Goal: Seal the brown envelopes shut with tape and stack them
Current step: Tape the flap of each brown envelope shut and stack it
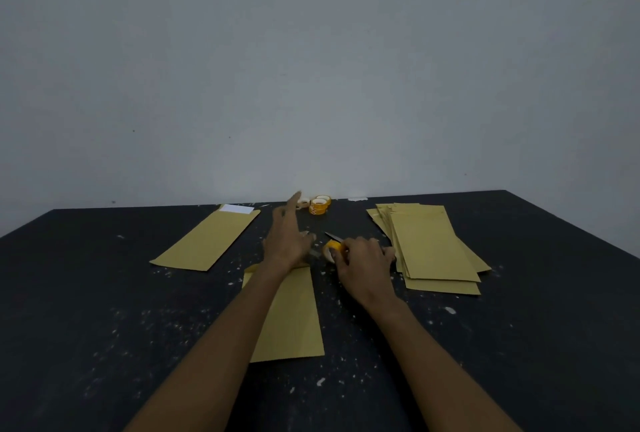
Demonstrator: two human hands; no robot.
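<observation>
right grip curls round a yellow tape roll just beyond the top of the centre envelope. a thin scissor blade pokes out past the fingers, its handles hidden. left grip is spread wide, fingers straight, covering the envelope's top edge with the forearm. whether a strip of tape runs between the two cannot be made out. another envelope, white strip at its far end, lies to the left, and a loose stack of envelopes to the right. spare tape rolls sit blurred at the far edge of the speckled tabletop.
</observation>
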